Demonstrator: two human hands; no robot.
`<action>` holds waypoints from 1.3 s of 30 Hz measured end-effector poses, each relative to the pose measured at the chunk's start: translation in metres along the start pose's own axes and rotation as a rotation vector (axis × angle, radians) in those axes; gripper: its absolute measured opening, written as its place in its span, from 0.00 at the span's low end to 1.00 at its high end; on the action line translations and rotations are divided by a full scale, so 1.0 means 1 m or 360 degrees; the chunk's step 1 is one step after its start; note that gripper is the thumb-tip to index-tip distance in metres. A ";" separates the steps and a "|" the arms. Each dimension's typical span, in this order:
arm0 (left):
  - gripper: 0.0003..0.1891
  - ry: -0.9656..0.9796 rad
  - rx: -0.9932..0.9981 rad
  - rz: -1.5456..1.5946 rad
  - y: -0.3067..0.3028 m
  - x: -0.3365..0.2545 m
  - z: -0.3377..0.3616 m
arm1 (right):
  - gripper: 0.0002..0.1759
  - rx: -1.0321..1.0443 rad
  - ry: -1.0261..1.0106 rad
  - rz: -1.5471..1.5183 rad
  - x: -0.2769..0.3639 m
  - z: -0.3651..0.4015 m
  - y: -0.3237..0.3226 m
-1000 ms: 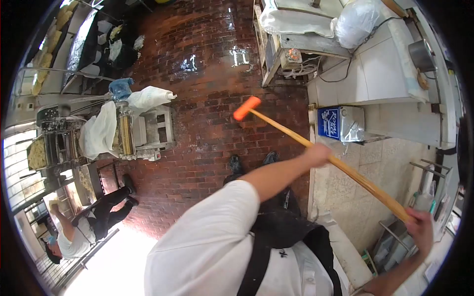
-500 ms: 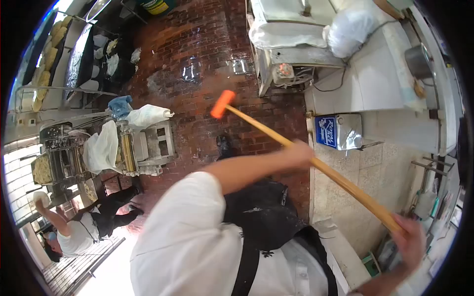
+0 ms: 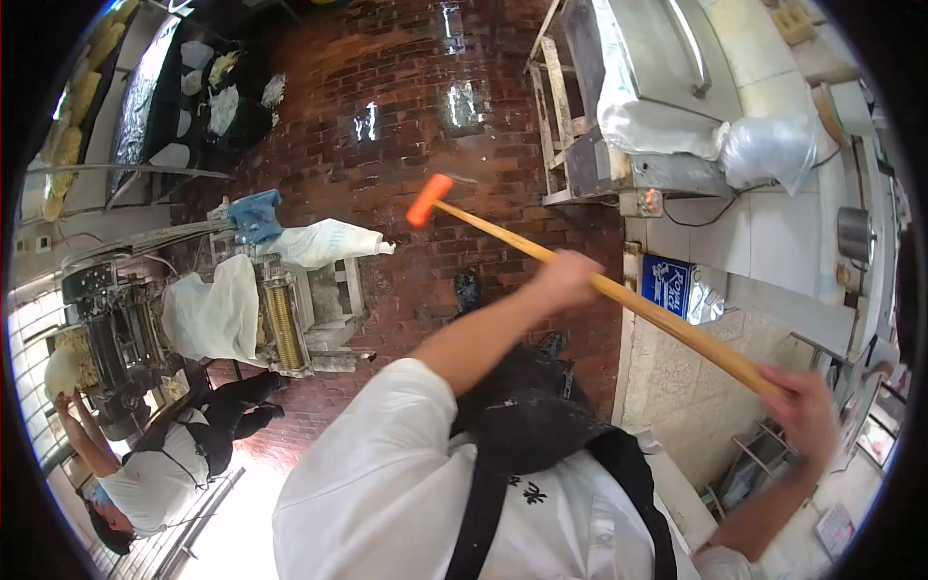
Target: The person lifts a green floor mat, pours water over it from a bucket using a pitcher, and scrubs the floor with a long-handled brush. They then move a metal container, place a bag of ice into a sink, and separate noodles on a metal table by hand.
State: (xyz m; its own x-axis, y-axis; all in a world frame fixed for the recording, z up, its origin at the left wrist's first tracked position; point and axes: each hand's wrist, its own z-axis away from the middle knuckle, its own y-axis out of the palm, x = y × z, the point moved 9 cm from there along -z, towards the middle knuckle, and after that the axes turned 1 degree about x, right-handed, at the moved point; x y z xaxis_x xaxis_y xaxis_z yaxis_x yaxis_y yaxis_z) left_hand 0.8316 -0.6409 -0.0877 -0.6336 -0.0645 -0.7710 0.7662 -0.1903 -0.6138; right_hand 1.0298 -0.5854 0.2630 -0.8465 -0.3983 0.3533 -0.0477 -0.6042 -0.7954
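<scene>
Your left hand (image 3: 568,278) is closed around the wooden pole (image 3: 677,330), and your right hand (image 3: 804,418) grips the end opposite the orange head (image 3: 429,200). This head is over the brick floor (image 3: 406,145), well apart from its edge at the wall (image 3: 672,377).

Strong daylight well left of mallet (image 3: 667,321), through window grille (image 3: 29,319); patch lower left of mallet burnt to pure white. Brick floor (image 3: 411,145) dimmer, white glare streaks above mallet. Glare on tin (image 3: 681,288) just above mallet. Deep shadow far upper left of mallet. My shirt (image 3: 387,464), below mallet, brightly lit, soft shading in folds. My right hand (image 3: 802,414), at mallet's lower end, motion-blurred; mallet's orange head fairly crisp. Fisheye bends lines far out from mallet; black vignette rings all.
</scene>
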 end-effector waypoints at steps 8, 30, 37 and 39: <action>0.12 -0.0373 -0.0087 -0.0750 -0.115 0.261 0.104 | 0.24 0.0477 -0.0354 0.0227 0.138 -0.130 0.196; 0.10 -0.0328 -0.0293 -0.0181 -0.152 0.193 -0.030 | 0.18 0.0259 -0.0396 -0.0055 0.126 -0.207 0.011; 0.14 -0.1094 -0.0141 -0.0831 -0.199 0.309 0.027 | 0.28 0.0604 -0.0369 -0.0316 0.134 -0.261 0.155; 0.15 -0.0482 0.0030 -0.0801 -0.201 0.223 -0.037 | 0.29 0.0509 -0.0330 -0.0026 0.098 -0.252 0.084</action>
State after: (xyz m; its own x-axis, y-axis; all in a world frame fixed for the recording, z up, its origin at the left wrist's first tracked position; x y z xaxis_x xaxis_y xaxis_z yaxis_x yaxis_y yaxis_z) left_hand 0.5405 -0.5808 -0.1423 -0.9233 -0.2384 -0.3011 0.3631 -0.2871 -0.8864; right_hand 0.8088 -0.5015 0.1063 -0.7202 -0.4984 0.4827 0.1355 -0.7833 -0.6067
